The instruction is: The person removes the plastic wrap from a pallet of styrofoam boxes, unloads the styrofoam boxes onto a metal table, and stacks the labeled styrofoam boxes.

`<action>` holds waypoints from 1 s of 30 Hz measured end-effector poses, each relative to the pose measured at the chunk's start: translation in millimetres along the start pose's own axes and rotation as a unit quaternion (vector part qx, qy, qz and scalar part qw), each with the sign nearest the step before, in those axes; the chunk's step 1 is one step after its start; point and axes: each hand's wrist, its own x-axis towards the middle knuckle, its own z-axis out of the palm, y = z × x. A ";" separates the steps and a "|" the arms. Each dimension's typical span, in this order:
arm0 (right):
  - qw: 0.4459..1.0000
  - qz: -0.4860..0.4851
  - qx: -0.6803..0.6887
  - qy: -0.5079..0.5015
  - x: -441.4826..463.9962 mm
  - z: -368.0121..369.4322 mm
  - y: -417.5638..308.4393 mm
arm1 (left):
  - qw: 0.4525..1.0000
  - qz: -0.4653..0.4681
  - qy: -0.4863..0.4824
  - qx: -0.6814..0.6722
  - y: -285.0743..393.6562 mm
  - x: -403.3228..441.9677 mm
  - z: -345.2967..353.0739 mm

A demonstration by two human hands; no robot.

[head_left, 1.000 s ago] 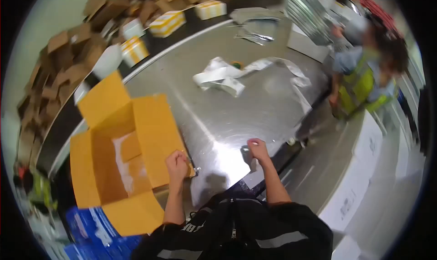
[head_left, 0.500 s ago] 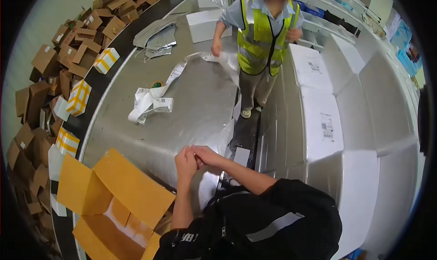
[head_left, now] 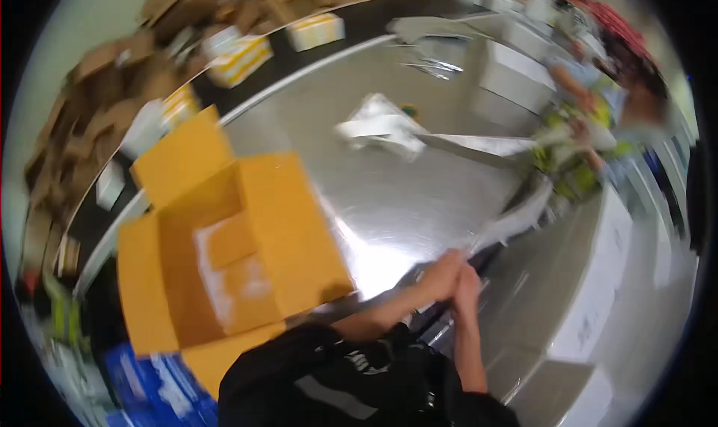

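My left hand (head_left: 443, 274) and my right hand (head_left: 467, 286) are pressed together, fingers closed, just past the near edge of the metal table (head_left: 329, 188). Whether anything lies between them is hidden, and motion blurs the fingers. Left of my forearms stands a large yellow-brown carton (head_left: 299, 232) with its flaps spread. Its inside shows some whitish patches. Beyond my hands, a long strip of white labels (head_left: 479, 144) runs across the metal surface from a crumpled pile of labels (head_left: 381, 124).
Another person in a yellow vest (head_left: 576, 173) stands at the right end. White foam boxes (head_left: 591, 277) line the right side. A dark conveyor belt (head_left: 280, 60) carries a white box with yellow tape (head_left: 318, 32), with heaped brown cartons (head_left: 112, 83) behind. Blue packages (head_left: 161, 382) lie lower left.
My view has swung left, so the table, labels and other person appear farther right. The blue packages have come into view. My hands stay closed together and sit farther right in the picture.
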 end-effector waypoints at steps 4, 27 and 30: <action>0.982 0.115 0.148 -0.025 -9.2 -10.2 -25.5 | 0.987 0.014 -0.012 -0.160 6.7 1.9 25.5; 0.986 -0.159 -0.048 0.000 58.8 -78.9 -116.9 | 0.919 0.094 -0.229 -0.308 66.1 129.6 5.1; 0.989 -0.137 -0.044 -0.039 78.1 -81.4 -121.0 | 0.955 0.118 -0.158 -0.222 51.4 167.2 48.4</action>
